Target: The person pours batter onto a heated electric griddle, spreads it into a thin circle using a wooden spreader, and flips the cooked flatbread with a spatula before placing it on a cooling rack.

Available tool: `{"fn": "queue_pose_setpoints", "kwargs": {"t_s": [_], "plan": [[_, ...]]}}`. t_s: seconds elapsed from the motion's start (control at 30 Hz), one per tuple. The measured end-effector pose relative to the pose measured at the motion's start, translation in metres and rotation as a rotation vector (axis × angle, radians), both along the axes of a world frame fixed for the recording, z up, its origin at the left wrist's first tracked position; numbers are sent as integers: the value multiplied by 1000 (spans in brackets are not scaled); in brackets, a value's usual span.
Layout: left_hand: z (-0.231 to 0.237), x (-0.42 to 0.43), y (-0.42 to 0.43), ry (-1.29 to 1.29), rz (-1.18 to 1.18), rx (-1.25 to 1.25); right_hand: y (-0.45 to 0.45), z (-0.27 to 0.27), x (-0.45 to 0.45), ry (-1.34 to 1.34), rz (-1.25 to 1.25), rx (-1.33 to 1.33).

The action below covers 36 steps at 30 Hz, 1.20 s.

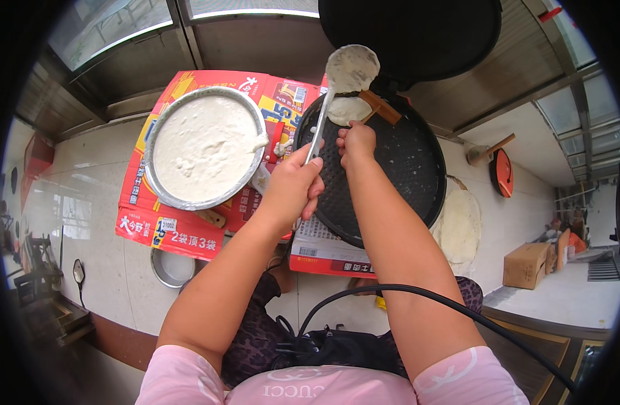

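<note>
My left hand (295,190) grips the handle of a batter-smeared metal ladle (354,68), its bowl raised over the far left rim of a round black electric griddle (396,187). My right hand (359,143) is closed on the thin handle of a wooden T-shaped batter spreader (381,107). The spreader's crossbar lies over the far part of the griddle, just right of a pool of pale batter (348,110). To the left stands a wide metal basin (153,174) filled with thick white batter (206,147); some batter runs over its right rim.
Flattened red printed cardboard (170,235) lies under the basin. The griddle's black lid (411,35) stands raised behind. A cooked flatbread (459,225) lies to the right on the tiled floor, a metal bowl (173,266) at lower left. A black cable (416,288) crosses before me.
</note>
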<state>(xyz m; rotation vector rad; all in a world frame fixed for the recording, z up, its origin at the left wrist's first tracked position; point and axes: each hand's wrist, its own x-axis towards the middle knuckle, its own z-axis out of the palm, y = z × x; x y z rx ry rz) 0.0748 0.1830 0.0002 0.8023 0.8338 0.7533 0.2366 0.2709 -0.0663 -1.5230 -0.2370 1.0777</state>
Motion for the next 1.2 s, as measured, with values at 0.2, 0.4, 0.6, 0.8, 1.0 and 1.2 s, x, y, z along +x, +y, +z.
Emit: {"fn": "queue_pose_setpoints", "kwargs": {"t_s": [0.2, 0.4, 0.6, 0.8, 1.0, 1.2], "plan": [[35, -50, -16, -431, 178, -163, -11, 10, -19, -25, 143, -69], [40, -93, -38, -564, 450, -221, -49, 23, -31, 7, 284, -110], [17, -126, -69, -536, 621, -244, -75, 29, -30, -34, 311, -19], [5, -125, -64, -507, 673, -326, -24, 16, -4, -57, 137, -25], [5, -128, -60, -537, 658, -307, -29, 12, -31, -16, 234, -65], [3, -130, -59, -570, 630, -310, -65, 18, -30, -145, 382, -119]]}}
